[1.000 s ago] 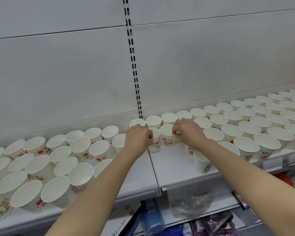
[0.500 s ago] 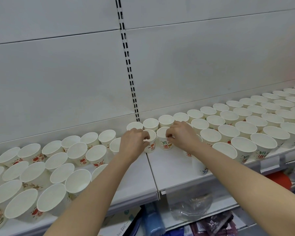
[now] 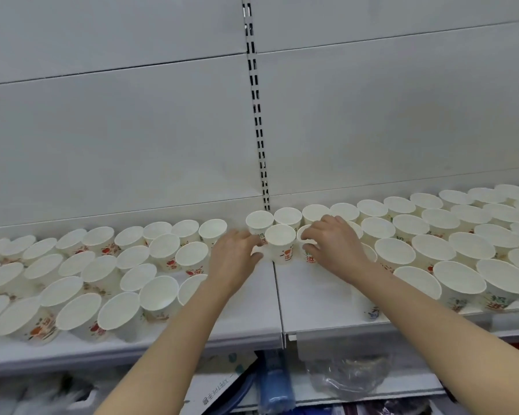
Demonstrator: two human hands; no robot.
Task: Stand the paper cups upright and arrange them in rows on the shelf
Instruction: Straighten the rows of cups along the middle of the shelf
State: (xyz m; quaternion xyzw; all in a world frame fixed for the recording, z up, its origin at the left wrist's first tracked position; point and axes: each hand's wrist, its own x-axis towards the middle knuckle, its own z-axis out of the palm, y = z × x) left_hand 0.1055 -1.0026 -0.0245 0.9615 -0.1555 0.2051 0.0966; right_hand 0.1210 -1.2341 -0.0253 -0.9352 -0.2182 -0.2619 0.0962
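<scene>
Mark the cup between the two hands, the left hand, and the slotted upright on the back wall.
cup between the hands (image 3: 280, 245), head view, front wall.
left hand (image 3: 233, 259), head view, back of hand.
slotted upright (image 3: 256, 115), head view, mid-strip.

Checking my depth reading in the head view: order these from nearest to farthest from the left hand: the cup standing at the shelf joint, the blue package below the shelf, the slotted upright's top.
1. Cup at the shelf joint: just right of the left hand, at its fingertips.
2. Blue package: below the shelf, right of the left forearm.
3. Slotted upright's top: high on the back wall, plainly farthest.
</scene>
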